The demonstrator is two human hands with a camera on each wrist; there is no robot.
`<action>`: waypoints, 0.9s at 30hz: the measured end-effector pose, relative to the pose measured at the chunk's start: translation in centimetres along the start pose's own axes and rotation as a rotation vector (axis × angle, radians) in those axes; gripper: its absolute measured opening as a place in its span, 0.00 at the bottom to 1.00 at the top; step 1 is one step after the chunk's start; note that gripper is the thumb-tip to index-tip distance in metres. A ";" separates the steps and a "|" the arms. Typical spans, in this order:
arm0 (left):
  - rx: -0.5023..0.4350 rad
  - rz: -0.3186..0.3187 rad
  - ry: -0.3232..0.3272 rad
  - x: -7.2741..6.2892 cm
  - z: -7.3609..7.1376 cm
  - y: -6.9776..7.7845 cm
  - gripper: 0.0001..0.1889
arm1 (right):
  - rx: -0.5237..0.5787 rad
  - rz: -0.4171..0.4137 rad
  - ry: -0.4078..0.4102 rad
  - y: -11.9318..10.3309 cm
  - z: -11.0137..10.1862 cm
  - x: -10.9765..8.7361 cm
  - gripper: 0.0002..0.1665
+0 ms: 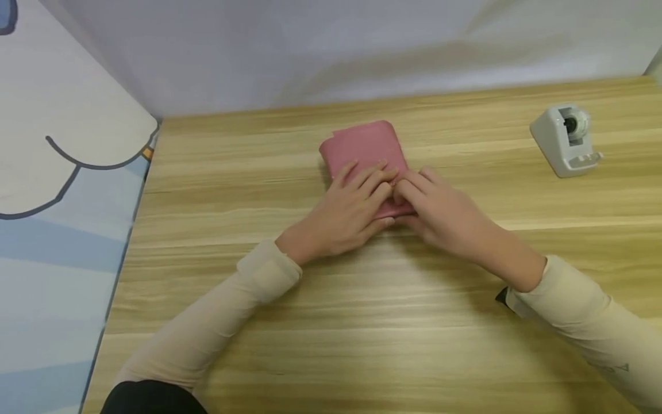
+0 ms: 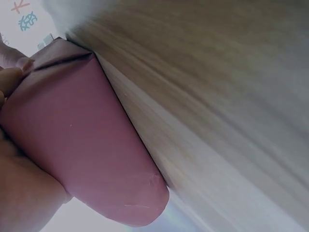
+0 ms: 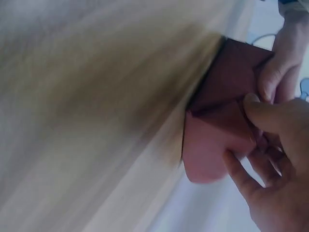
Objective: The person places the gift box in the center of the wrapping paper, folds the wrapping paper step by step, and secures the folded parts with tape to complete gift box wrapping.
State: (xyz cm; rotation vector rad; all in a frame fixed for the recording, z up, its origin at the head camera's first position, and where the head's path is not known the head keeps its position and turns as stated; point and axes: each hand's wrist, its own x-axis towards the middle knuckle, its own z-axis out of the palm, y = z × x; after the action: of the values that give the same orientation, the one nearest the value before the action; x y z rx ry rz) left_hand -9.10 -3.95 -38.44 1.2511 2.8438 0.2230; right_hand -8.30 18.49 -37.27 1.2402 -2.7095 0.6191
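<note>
Pink parcel [image 1: 364, 145] points toward the wall [image 1: 233, 57], long axis slanting left.

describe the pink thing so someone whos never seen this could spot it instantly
Start with the wood-grain table. Roughly midway across its far half, the left hand and right hand meet on a folded packet. Its pink colour sets it apart from the pale tape dispenser to the right.
</note>
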 end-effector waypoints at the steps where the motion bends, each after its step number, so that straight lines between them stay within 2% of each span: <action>1: 0.001 -0.002 -0.003 0.0 -0.1 0.0 0.31 | 0.014 -0.009 -0.004 0.1 -0.1 0.0 0.17; 4: -0.001 -0.006 -0.008 -0.2 -0.2 -0.1 0.30 | 0.003 -0.022 -0.019 0.1 -0.2 0.0 0.21; 8: 0.006 -0.003 -0.010 -0.2 -0.1 -0.2 0.31 | -0.099 -0.009 -0.042 -0.2 0.1 0.1 0.29; 10: 0.007 -0.001 -0.008 -0.2 -0.1 -0.2 0.32 | -0.128 -0.004 -0.056 -0.4 0.1 0.0 0.29; 13: 0.006 0.003 -0.003 -0.1 -0.1 -0.2 0.31 | -0.126 -0.025 -0.047 -0.7 -0.4 -0.6 0.24; 16: 0.012 0.009 -0.003 0.0 -0.1 -0.1 0.29 | -0.123 -0.086 -0.010 -1.3 -0.7 -2.0 0.16; 18: 0.026 0.005 -0.001 -0.1 -0.1 0.0 0.28 | -0.126 -0.129 -0.034 -1.9 -0.6 -3.1 0.16; 20: 0.040 -0.003 -0.003 -0.1 -0.2 0.0 0.27 | -0.134 -0.155 -0.100 -2.5 -0.2 -3.9 0.17; 23: 0.052 -0.011 -0.007 -0.1 -0.2 0.0 0.28 | -0.135 -0.139 -0.207 -3.0 0.7 -4.4 0.19; 27: 0.037 -0.007 -0.019 -0.1 0.0 0.0 0.28 | -0.093 -0.088 -0.198 -2.8 1.6 -4.2 0.13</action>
State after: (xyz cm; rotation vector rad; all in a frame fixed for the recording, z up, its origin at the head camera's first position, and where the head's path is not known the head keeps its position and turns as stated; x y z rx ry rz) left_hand -9.05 -4.05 -38.46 1.2426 2.8481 0.1585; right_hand -3.29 19.21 -38.86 1.4592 -2.7829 0.3738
